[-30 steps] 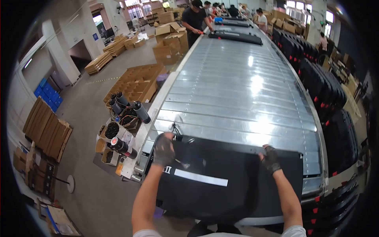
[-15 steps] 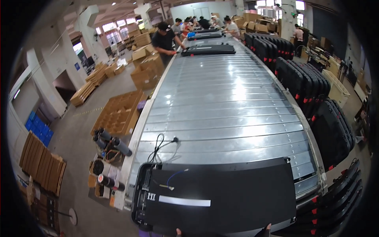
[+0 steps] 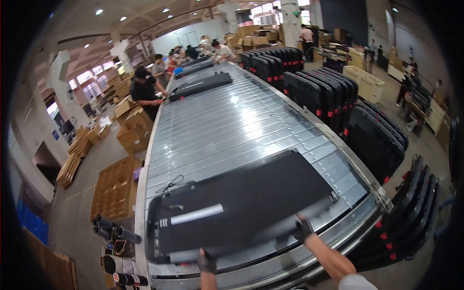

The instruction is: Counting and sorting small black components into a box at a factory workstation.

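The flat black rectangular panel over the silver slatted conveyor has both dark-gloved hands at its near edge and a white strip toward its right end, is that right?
Not quite: the head view shows the white strip toward the left end of the flat black rectangular panel. The rest holds: dark-gloved left hand and right hand at its near edge, silver slatted conveyor beneath.
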`<control>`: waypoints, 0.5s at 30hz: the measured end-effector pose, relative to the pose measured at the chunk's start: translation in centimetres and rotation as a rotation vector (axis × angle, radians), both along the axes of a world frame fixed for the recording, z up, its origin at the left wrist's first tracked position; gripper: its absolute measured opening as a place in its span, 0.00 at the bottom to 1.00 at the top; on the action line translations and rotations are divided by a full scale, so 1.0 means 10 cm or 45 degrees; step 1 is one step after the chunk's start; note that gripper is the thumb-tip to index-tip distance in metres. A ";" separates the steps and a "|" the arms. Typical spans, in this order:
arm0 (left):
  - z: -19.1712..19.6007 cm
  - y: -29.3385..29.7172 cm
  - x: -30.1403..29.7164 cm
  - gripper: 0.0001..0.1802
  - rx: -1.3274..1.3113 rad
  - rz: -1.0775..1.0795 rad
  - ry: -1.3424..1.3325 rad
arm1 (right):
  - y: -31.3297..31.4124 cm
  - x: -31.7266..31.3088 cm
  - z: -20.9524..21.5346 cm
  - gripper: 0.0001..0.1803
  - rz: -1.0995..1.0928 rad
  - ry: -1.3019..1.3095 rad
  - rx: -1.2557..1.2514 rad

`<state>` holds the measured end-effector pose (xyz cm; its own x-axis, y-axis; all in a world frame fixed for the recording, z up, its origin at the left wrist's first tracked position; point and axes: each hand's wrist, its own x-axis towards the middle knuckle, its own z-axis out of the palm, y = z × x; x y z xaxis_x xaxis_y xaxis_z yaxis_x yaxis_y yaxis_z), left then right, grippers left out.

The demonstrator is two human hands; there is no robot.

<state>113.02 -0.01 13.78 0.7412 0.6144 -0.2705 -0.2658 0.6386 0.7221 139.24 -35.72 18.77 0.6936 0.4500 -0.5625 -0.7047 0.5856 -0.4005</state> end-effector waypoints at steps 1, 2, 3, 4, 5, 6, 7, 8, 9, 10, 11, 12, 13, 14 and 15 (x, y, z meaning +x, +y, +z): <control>-0.03 0.37 0.31 0.28 -0.202 0.088 0.064 | 0.32 0.39 0.00 0.16 0.009 -0.149 0.203; 0.46 0.10 1.05 0.25 -0.217 0.071 0.076 | 0.24 0.87 -0.02 0.13 -0.048 -0.425 0.258; 0.34 1.11 0.50 0.27 0.160 0.276 0.269 | 1.20 0.56 0.65 0.12 0.167 -0.364 0.237; 0.81 0.55 1.11 0.35 0.380 0.366 0.264 | 1.06 0.68 0.87 0.14 0.082 -0.515 0.051; 1.15 0.38 1.29 0.39 0.422 0.376 0.169 | 1.13 0.62 1.10 0.17 0.067 -0.663 -0.075; 1.55 0.02 1.47 0.38 0.483 0.291 0.055 | 0.98 0.50 1.26 0.20 0.193 -0.664 0.006; 1.88 -0.35 1.51 0.38 0.547 0.217 -0.062 | 0.83 0.37 1.37 0.24 0.327 -0.667 0.099; 1.98 -0.60 1.48 0.36 0.654 0.195 -0.114 | 0.69 0.18 1.30 0.24 0.410 -0.786 0.100; 2.02 -0.86 1.51 0.35 0.755 0.159 -0.178 | 0.53 -0.04 1.16 0.25 0.480 -0.908 0.087; 1.98 -1.12 1.50 0.33 0.651 0.107 -0.145 | 0.33 -0.29 1.02 0.26 0.520 -0.792 0.151; 1.84 -1.26 1.45 0.31 0.592 0.062 -0.109 | 0.18 -0.63 0.87 0.27 0.544 -0.666 0.222; 1.74 -1.43 1.41 0.29 0.677 -0.012 -0.076 | 0.05 -0.97 0.71 0.22 0.566 -0.539 0.159; 1.71 -1.70 1.42 0.27 0.761 -0.108 -0.060 | -0.09 -1.28 0.38 0.21 0.589 -0.591 0.157; 1.79 -1.98 1.39 0.26 0.780 -0.223 0.003 | -0.32 -1.59 0.37 0.19 0.637 -0.603 0.063; 1.91 -2.34 1.38 0.25 0.801 -0.343 0.048 | -0.60 -1.89 0.12 0.19 0.630 -0.570 -0.089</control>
